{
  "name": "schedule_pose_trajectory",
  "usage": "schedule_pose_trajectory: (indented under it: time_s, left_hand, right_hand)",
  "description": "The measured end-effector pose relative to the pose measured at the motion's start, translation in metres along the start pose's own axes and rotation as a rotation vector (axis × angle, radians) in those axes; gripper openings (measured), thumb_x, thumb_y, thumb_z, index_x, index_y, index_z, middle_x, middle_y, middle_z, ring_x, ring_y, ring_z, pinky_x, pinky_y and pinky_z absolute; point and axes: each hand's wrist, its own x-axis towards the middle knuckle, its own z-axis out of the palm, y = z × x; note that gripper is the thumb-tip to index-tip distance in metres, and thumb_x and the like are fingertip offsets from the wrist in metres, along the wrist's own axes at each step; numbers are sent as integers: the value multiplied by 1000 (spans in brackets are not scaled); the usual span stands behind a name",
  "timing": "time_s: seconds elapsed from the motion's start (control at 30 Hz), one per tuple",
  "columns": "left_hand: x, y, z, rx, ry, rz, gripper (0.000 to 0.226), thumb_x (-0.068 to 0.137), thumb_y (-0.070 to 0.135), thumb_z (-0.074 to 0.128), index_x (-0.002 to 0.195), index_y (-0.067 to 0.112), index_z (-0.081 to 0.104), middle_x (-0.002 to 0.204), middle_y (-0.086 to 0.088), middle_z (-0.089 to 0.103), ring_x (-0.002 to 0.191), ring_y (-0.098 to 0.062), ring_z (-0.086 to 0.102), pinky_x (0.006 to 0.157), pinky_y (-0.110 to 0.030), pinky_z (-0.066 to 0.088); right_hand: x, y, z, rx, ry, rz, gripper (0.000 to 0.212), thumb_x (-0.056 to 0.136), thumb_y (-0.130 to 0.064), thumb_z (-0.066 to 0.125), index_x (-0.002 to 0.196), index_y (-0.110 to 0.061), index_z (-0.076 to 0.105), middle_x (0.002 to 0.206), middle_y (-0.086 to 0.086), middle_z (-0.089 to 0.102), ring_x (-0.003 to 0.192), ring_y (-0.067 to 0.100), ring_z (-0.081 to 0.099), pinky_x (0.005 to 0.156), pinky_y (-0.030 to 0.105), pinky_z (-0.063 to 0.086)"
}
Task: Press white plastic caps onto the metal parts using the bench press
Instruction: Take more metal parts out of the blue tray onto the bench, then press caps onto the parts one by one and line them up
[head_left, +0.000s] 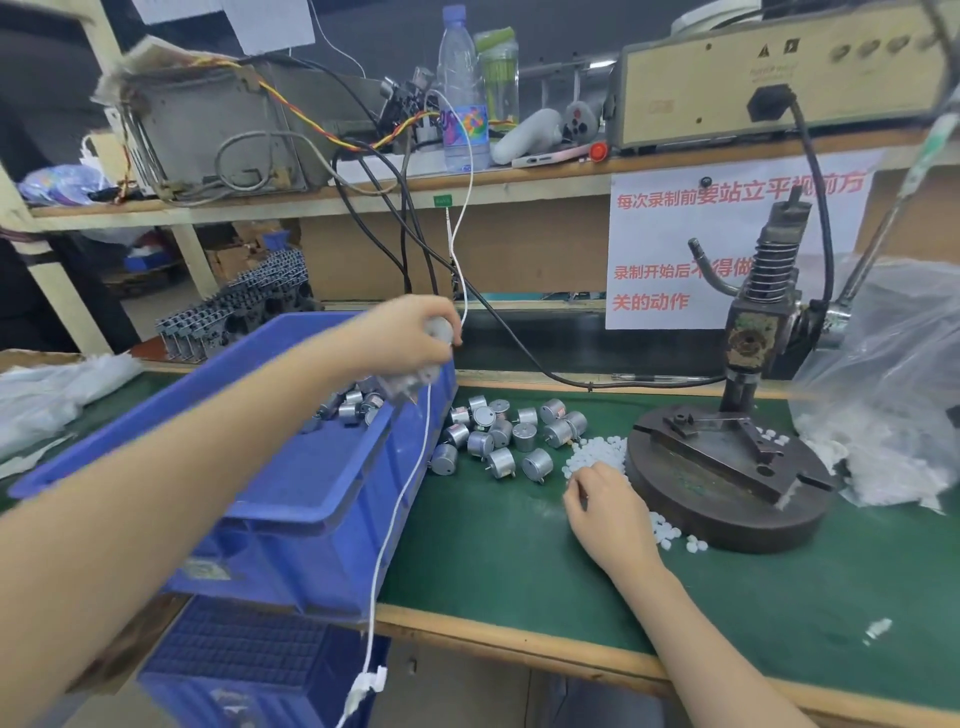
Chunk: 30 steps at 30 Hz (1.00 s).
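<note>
Metal parts (358, 405) in blue bin (311, 499) | left hand (410, 338) grips one | right hand (602, 499) on white caps (597, 452), grip unclear

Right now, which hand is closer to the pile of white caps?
Right. The right hand is at the near edge of the white caps; the left hand is farther left, over the blue bin, gripping a metal part.

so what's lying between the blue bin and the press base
Head view: a loose cluster of metal parts by the blue bin, then a heap of white caps against the press base, with the right hand at its edge.
</note>
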Motion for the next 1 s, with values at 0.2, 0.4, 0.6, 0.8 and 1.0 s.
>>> schedule_pose_trajectory:
  time_s: [0.2, 0.4, 0.6, 0.8, 1.0]
  left_hand:
    - [11, 27, 166, 467, 173, 20, 30, 87, 5, 47, 116, 13, 46, 123, -15, 37, 102, -32, 50, 73, -38, 41]
    - [30, 19, 221, 383, 108, -11, 29, 95, 8, 33, 123, 12, 41, 123, -16, 37, 106, -33, 50, 79, -39, 45]
    - [40, 14, 222, 333, 153, 29, 27, 96, 14, 37, 121, 13, 46, 122, -15, 41, 104, -35, 53, 73, -40, 43]
    - [40, -14, 208, 364, 295, 197, 16, 94, 18, 46, 98, 7, 57, 98, -13, 54, 82, -31, 60, 57, -35, 38]
    - [43, -24, 208, 335, 286, 245, 26, 97, 29, 38, 106, 11, 55, 105, -10, 51, 89, -29, 56, 61, -32, 30]
  right_hand:
    - [-6, -15, -15, -106, 15, -69, 20, 69, -8, 73, 61, -7, 54, 64, 7, 54, 61, 25, 56, 49, 28, 37]
    - [-11, -12, -8, 94, 125, -97, 8, 83, -7, 57, 81, -4, 64, 71, 9, 58, 68, 27, 57, 61, 29, 40]
    - [-10, -16, -10, 122, 196, -64, 14, 72, 4, 68, 82, -2, 62, 75, 10, 60, 61, 29, 59, 50, 26, 43]
    - [-15, -19, -5, 14, -53, -189, 11, 85, -15, 52, 80, -7, 57, 79, 7, 56, 76, 25, 53, 67, 33, 39]
    - [-36, -49, 4, 27, -270, -349, 32, 80, -34, 42, 101, -15, 57, 102, 1, 52, 96, 21, 44, 85, 31, 35]
